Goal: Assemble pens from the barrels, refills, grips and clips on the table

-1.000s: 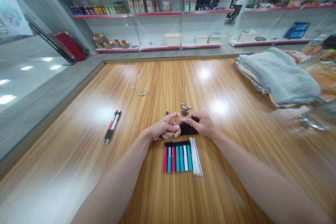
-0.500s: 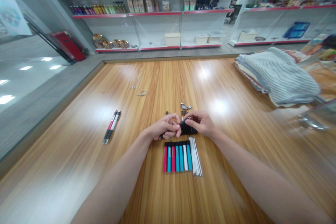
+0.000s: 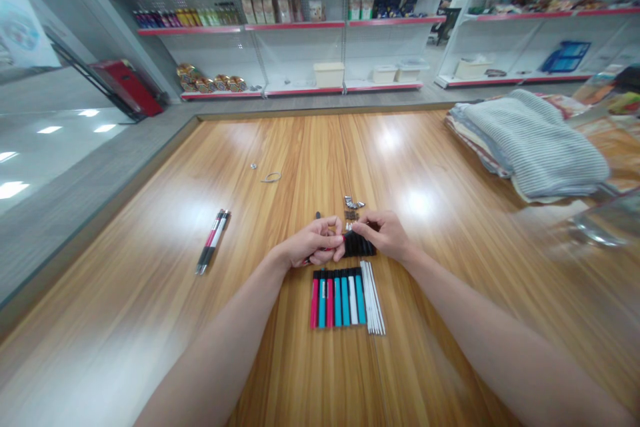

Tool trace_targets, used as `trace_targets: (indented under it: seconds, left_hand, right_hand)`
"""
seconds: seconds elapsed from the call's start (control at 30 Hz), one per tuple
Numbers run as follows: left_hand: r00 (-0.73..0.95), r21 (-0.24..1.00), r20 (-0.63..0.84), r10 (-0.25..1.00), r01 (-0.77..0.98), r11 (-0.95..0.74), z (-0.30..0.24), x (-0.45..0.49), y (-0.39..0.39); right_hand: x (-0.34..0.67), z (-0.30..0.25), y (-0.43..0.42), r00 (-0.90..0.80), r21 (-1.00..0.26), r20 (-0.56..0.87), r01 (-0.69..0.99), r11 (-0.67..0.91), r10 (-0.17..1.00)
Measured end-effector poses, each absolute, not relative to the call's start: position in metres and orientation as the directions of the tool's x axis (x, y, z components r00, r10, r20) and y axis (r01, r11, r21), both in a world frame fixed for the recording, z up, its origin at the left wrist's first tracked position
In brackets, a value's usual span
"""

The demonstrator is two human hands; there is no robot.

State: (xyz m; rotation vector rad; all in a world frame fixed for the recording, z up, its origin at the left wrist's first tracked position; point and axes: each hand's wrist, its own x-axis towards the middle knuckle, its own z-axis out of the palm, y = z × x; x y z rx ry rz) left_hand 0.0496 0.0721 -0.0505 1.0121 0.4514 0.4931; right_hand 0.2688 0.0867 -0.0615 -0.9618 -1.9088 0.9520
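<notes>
My left hand (image 3: 317,241) is closed around a pen barrel (image 3: 343,239), mostly hidden, with red showing at the thumb. Beside it, the thumb and fingers of my right hand (image 3: 383,235) pinch together just above a row of black tubes (image 3: 364,245); what they hold, if anything, is too small to make out. Small pale pieces (image 3: 349,227), dark springs (image 3: 351,215) and silver cone tips (image 3: 355,203) lie past the fingertips. Nearer to me sit red, turquoise and white pen barrels (image 3: 337,300) in a row, with white refills (image 3: 373,299) alongside.
Two pens (image 3: 213,241) lie together on the left of the wooden table (image 3: 425,347). A thin looped band (image 3: 271,178) and a small metal piece (image 3: 253,166) are farther back. Folded cloths (image 3: 540,140) are piled at right; stocked shelves (image 3: 290,25) stand behind.
My right hand's fingertips have moved slightly away from the left hand, showing more of the dark springs and pale pieces. The left hand has barely shifted.
</notes>
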Motion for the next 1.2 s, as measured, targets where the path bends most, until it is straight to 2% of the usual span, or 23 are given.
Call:
trace_targets:
  seconds: [0.2,0.43,0.6,0.73,0.83,0.9,1.03,1.1,1.2]
  left_hand:
    - [0.799,0.883,-0.150,0.583,-0.157,0.443,-0.049,0.049,0.072]
    - [0.804,0.889,-0.159,0.572,-0.136,0.437,-0.048,0.048,0.072]
    - [0.805,0.897,-0.175,0.566,-0.107,0.429,-0.046,0.049,0.071]
    - [0.800,0.905,-0.178,0.573,-0.095,0.414,-0.044,0.050,0.070]
    - [0.797,0.903,-0.169,0.580,-0.112,0.416,-0.046,0.049,0.071]
    - [0.792,0.898,-0.166,0.587,-0.125,0.422,-0.046,0.049,0.071]
    - [0.794,0.890,-0.172,0.583,-0.128,0.437,-0.047,0.049,0.071]
    - [0.798,0.888,-0.172,0.577,-0.129,0.442,-0.047,0.049,0.071]
    - [0.800,0.885,-0.171,0.575,-0.131,0.446,-0.047,0.049,0.071]
  right_hand:
    - [0.269,-0.061,0.086,-0.476,-0.879,0.289,0.213,0.427,0.831]
    - [0.270,-0.058,0.086,-0.463,-0.814,0.305,0.327,0.480,0.832]
    - [0.270,-0.051,0.086,-0.524,-0.748,0.357,0.336,0.573,0.773]
    - [0.269,-0.050,0.084,-0.543,-0.748,0.351,0.327,0.578,0.762]
    - [0.271,-0.052,0.086,-0.499,-0.794,0.322,0.320,0.516,0.805]
    - [0.273,-0.055,0.089,-0.399,-0.826,0.328,0.318,0.465,0.856]
    - [0.281,-0.063,0.103,-0.142,-0.773,0.409,0.470,0.425,0.901]
    - [0.285,-0.067,0.110,-0.116,-0.688,0.435,0.597,0.413,0.893]
    - [0.287,-0.071,0.115,-0.171,-0.554,0.432,0.725,0.410,0.886]
